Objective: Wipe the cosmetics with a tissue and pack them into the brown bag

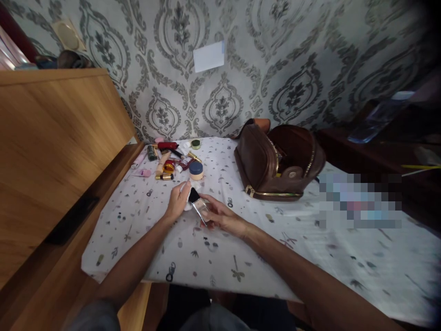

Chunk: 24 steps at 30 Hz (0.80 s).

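In my right hand (223,217) is a small clear bottle with beige contents (200,208), likely a cosmetic, tilted with its black cap toward the upper left. My fingers wrap its lower part. A white wipe or tissue (188,205) is pinched in my left hand (177,202) and presses against the capped end. Just beyond my hands stands a jar with a dark blue lid (196,170). Behind and left of it lie several cosmetics, among them a red tube (167,145), an amber jar (169,165) and a gold-and-black lipstick-like tube (164,176).
An unzipped brown leather bag (257,158) stands on the right of the patterned white tablecloth (138,225). A wooden cabinet (62,138) borders the left side. Patterned wallpaper rises behind, and a clear plastic bottle (375,119) lies on dark furniture at right.
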Each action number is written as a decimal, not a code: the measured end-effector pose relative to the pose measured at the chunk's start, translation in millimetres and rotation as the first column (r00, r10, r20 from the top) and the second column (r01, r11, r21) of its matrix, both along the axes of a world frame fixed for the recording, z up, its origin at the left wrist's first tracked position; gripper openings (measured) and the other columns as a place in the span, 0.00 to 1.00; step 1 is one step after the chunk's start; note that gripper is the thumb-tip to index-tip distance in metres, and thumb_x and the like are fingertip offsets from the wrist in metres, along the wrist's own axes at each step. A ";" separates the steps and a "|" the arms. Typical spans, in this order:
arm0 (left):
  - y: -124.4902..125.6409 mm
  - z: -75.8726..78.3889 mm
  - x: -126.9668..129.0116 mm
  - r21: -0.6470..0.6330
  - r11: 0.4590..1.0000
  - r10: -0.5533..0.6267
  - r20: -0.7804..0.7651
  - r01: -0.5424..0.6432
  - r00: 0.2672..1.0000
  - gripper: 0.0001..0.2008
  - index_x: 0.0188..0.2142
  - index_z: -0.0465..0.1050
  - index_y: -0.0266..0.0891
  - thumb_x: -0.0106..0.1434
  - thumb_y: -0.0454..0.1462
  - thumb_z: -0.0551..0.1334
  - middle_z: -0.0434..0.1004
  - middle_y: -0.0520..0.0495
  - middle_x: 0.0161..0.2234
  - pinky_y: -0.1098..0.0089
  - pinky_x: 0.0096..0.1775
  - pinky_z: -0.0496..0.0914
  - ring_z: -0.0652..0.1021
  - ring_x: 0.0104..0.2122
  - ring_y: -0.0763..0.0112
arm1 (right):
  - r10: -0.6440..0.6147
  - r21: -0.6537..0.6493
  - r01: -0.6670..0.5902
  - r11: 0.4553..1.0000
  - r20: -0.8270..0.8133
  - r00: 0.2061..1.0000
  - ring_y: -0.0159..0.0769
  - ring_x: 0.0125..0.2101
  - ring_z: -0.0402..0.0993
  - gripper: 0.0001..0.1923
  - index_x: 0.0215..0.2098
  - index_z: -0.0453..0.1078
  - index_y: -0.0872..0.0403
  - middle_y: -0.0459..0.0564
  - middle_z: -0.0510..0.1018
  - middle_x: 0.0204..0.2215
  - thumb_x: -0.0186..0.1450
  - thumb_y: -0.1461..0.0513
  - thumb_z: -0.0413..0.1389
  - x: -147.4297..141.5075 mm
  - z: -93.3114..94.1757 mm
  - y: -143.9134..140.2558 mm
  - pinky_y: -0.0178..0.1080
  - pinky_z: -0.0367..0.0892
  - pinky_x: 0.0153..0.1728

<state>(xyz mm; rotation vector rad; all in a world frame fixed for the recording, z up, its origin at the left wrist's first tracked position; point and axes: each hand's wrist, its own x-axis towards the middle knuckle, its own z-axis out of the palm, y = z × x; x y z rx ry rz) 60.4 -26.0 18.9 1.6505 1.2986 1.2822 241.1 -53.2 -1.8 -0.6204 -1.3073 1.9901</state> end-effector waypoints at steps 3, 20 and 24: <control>2.9 -5.4 -1.3 -0.052 0.999 0.019 0.078 -0.015 0.997 0.24 0.23 0.56 0.40 0.65 0.55 0.54 0.56 0.56 0.21 0.72 0.28 0.57 0.60 0.23 0.74 | -0.016 0.006 0.016 1.000 0.008 1.000 0.35 0.32 0.79 0.34 0.58 0.56 0.47 0.44 0.72 0.36 0.59 0.52 0.65 -0.7 -1.1 -1.2 0.31 0.67 0.24; -9.5 -1.2 12.8 0.027 0.989 -0.145 0.041 0.144 0.989 0.30 0.64 0.59 0.43 0.67 0.52 0.57 0.61 0.43 0.64 0.66 0.58 0.62 0.65 0.62 0.58 | -0.172 -0.242 0.116 0.963 -0.224 0.959 0.35 0.33 0.76 0.36 0.61 0.55 0.44 0.46 0.77 0.34 0.59 0.55 0.65 -2.0 3.5 1.6 0.33 0.64 0.26; -11.1 -2.9 12.9 0.010 0.989 -0.145 0.029 0.145 0.989 0.27 0.61 0.62 0.42 0.65 0.48 0.60 0.70 0.42 0.56 0.66 0.53 0.66 0.72 0.54 0.60 | -0.124 -0.160 0.101 0.982 -0.140 0.982 0.30 0.31 0.72 0.37 0.60 0.56 0.43 0.44 0.73 0.33 0.57 0.55 0.67 -2.2 5.2 -2.5 0.30 0.60 0.24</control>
